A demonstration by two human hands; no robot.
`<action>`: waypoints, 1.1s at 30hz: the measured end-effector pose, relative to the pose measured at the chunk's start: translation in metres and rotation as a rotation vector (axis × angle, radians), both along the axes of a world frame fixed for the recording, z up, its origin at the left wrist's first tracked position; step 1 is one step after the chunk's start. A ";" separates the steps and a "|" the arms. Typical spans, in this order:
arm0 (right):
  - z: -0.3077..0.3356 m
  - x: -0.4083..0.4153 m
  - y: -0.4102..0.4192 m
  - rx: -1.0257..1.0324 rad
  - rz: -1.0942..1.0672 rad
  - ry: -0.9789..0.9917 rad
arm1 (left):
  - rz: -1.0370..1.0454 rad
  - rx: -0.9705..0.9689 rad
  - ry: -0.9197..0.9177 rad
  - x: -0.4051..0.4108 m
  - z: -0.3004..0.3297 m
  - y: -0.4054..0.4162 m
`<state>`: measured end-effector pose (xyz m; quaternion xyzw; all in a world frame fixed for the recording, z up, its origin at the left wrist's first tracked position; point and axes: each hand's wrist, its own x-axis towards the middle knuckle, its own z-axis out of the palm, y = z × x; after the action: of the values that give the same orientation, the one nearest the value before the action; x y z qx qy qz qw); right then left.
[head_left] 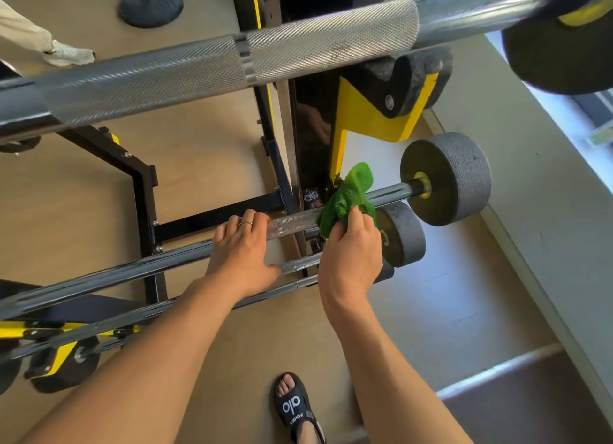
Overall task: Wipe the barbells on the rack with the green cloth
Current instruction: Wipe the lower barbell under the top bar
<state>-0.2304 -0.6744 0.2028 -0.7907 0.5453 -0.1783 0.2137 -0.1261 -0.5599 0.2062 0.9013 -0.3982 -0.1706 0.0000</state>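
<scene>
**Cloth bunched on the bar just inside its right weight**

The fingers of the right hand [350, 244] are curling round the green cloth [348, 198], bunching it against the shaft of a barbell [391, 191] lying low on the rack [335, 128]. The cloth is sitting where the shaft's knurled part is giving way to smooth chrome, just beside the rack's black and yellow upright, with the round grey end weight [446, 178] near on its outer side.

The left hand [243, 244] is lying along the same bar further inward, fingers draped over the knurled grip and thumb spread toward a neighbouring bar; it looks to be steadying rather than clamping hard.

The bar's long axis is running from lower left to upper right, so any wiping stroke is probably going to travel along that line: a short way outward toward the weight, or a long way inward toward the left hand. The right hand is the nearer one to the unwiped outer stub.

Above, a thicker barbell [232, 62] is crossing the view, and more bars are lying nearer the person, all apparently waiting their turn.
</scene>
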 end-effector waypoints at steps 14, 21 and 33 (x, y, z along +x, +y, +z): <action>0.000 0.007 0.038 -0.189 0.322 0.026 | 0.010 0.019 0.008 0.002 -0.001 0.001; 0.023 -0.005 0.038 0.850 0.085 -0.581 | 0.067 0.015 0.149 0.022 0.014 0.019; -0.005 0.022 0.038 -0.156 0.480 -0.016 | 0.035 0.090 0.008 0.039 0.004 0.061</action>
<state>-0.2088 -0.6367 0.1982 -0.9102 0.3248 -0.1706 0.1924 -0.0868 -0.4988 0.2105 0.9066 -0.3742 -0.1918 -0.0362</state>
